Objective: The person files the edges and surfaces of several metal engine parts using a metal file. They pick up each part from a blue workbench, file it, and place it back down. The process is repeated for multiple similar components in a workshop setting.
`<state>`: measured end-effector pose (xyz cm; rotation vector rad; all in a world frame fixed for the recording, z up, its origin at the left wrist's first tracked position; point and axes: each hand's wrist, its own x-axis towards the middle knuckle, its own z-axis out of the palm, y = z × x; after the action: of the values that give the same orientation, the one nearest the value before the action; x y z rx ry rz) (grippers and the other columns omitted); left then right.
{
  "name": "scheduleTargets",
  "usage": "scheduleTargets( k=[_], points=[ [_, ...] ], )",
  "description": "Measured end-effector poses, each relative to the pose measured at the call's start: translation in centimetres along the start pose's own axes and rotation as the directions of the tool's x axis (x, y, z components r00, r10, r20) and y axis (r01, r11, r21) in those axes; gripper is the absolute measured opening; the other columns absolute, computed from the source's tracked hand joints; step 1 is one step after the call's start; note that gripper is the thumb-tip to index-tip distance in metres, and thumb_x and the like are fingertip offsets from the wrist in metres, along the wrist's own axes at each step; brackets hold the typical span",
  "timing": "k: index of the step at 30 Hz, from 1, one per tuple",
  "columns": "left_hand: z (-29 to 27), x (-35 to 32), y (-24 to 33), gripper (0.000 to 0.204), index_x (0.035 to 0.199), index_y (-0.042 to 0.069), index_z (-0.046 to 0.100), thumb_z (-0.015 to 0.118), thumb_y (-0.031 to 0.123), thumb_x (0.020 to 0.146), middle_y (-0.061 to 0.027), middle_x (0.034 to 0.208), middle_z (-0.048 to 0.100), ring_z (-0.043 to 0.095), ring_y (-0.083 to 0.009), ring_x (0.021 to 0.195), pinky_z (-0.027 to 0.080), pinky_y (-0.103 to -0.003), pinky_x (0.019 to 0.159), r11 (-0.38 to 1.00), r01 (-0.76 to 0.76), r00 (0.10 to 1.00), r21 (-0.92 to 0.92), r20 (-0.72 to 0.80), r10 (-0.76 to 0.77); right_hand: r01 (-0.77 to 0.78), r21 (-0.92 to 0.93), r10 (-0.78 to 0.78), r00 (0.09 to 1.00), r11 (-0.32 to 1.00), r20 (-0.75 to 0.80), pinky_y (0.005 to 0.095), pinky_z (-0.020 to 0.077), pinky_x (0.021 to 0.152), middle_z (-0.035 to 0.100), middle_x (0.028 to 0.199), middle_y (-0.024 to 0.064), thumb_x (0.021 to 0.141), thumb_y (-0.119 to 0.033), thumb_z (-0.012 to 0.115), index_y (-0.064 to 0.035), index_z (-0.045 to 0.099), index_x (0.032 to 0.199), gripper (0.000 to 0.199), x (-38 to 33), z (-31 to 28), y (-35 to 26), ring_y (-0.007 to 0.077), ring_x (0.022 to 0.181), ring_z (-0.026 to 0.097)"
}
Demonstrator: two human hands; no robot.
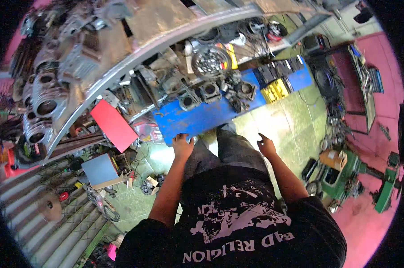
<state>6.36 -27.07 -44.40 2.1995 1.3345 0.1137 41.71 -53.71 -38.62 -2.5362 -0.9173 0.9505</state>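
My left hand (182, 146) hangs near the front edge of a blue bench top (197, 123), thumb and fingers apart and nothing in it. Out to the right, my right hand (266, 146) is held over the floor, partly curled with a finger and thumb apart; no object shows in it. Grey metal engine cylinders (210, 91) stand on the blue top beyond my hands. Beside them are dark metal parts (238, 103) and a yellow case (274, 91). Black cases (278, 70) lie behind the yellow one.
A shelf (161, 15) with engine parts curves above the bench. A red panel (114, 125) leans at left, above a grey box (101, 169). A round tray (211, 60) of small metal pieces sits behind the cylinders. Green machinery (345, 178) stands on the right.
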Motion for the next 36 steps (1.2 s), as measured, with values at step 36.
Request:
scheduleTargets(
  k=[36],
  points=[
    [11.3,5.6,12.0,0.039,0.117,0.018,0.072,0.078,0.020,0.079,-0.0053,0.121,0.060,0.052,-0.0304,0.119,0.039,-0.052,0.094,0.911,-0.321,0.942,0.259,0.190,0.278,0.558,-0.389,-0.526,0.827,0.732,0.198,0.0505,0.0562,0.078,0.076,0.092,0.0134,0.087,-0.024,0.070,-0.0209,0.066,0.116,0.030,14.0,12.2,-8.0,0.0377,0.091,0.072]
  ],
)
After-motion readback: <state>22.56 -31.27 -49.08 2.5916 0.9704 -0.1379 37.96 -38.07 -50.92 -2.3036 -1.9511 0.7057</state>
